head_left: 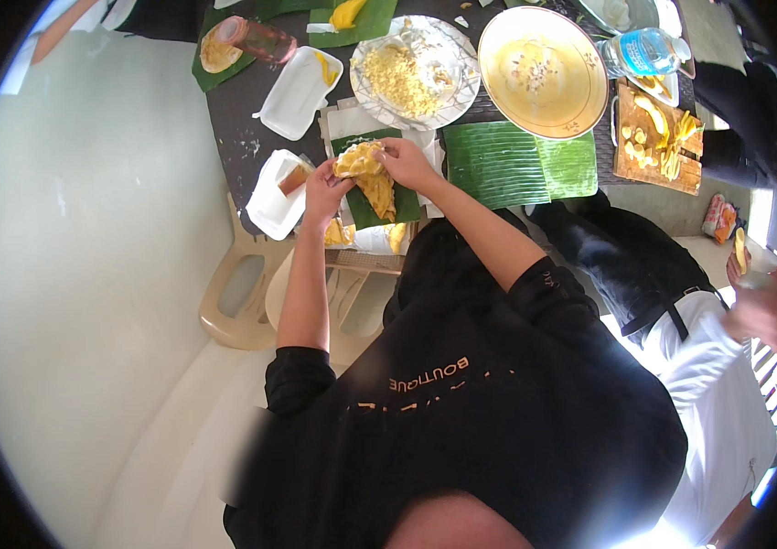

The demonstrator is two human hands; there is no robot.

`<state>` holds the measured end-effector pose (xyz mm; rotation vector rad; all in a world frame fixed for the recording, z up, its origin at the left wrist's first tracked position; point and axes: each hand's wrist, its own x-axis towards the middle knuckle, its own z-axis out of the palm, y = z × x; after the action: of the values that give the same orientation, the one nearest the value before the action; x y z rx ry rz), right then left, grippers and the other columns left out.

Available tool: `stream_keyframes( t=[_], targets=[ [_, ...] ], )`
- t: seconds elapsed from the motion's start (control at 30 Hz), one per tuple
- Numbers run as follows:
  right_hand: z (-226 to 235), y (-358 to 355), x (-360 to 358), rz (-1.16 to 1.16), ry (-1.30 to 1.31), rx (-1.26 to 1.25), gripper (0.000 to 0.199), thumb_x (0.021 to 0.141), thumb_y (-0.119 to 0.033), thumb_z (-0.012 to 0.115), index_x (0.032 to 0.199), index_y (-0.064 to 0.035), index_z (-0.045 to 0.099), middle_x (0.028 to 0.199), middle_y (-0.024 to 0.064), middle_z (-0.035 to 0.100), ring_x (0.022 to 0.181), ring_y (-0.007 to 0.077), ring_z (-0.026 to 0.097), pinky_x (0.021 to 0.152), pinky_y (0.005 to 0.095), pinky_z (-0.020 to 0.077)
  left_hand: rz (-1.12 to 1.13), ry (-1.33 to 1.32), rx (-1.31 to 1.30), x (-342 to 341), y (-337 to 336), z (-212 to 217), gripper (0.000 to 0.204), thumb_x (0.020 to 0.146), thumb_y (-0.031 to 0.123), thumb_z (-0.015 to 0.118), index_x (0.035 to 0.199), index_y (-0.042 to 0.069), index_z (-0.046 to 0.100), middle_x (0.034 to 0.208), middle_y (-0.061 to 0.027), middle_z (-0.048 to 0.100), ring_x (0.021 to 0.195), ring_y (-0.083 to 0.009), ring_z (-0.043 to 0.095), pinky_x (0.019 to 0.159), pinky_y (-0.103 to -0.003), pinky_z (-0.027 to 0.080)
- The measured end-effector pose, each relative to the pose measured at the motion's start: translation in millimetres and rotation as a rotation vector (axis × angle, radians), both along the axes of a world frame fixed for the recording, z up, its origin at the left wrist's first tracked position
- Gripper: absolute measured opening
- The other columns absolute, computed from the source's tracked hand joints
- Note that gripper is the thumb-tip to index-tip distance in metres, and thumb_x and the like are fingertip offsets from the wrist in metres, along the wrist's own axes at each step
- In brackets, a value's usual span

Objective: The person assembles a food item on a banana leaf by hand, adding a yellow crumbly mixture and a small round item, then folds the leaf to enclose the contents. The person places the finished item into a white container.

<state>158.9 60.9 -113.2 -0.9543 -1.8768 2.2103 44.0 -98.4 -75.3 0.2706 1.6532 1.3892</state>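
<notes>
My left hand [325, 189] and my right hand [406, 163] both grip a lump of yellow dough [360, 161] between them. They hold it just above a strip of green banana leaf [365, 209] that lies on white paper at the dark table's near edge. A second piece of yellow dough [378, 194] lies on that leaf under my hands. My bare forearms reach up from black sleeves.
On the dark table [240, 110] stand white foam trays [298, 91], a plate of yellow crumbs [414, 73], a big yellow bowl [542, 71], folded banana leaves [516, 163], a water bottle [644, 50] and a wooden board with yellow slices [658, 137]. A person in white [727, 393] sits at my right. A beige plastic chair [242, 293] stands below.
</notes>
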Motion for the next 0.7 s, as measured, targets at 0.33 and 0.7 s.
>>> stream_keyframes(
  t=[0.33,0.7],
  targets=[
    [25,6,5,0.014,-0.044,0.110,0.030,0.083,-0.021,0.063,0.103,0.0004,0.064,0.084,0.0172,0.069,0.077,0.0257,0.068,0.069,0.0347,0.0515,0.001,0.031,-0.016,0,-3,-5,0.041,0.075,-0.005,0.067,0.114,-0.003,0.054,0.108,-0.0073,0.063,0.101,-0.0141,0.060,0.090,-0.026,0.047],
    [29,13,4,0.028,-0.103,0.185,0.031,0.085,-0.021,0.066,0.104,0.0021,0.061,0.083,0.0166,0.070,0.076,0.0208,0.069,0.067,0.0308,0.0522,-0.093,0.153,-0.077,-7,0,0,0.040,0.075,-0.002,0.068,0.113,-0.003,0.055,0.105,-0.0081,0.064,0.096,-0.0153,0.062,0.085,-0.027,0.049]
  ],
)
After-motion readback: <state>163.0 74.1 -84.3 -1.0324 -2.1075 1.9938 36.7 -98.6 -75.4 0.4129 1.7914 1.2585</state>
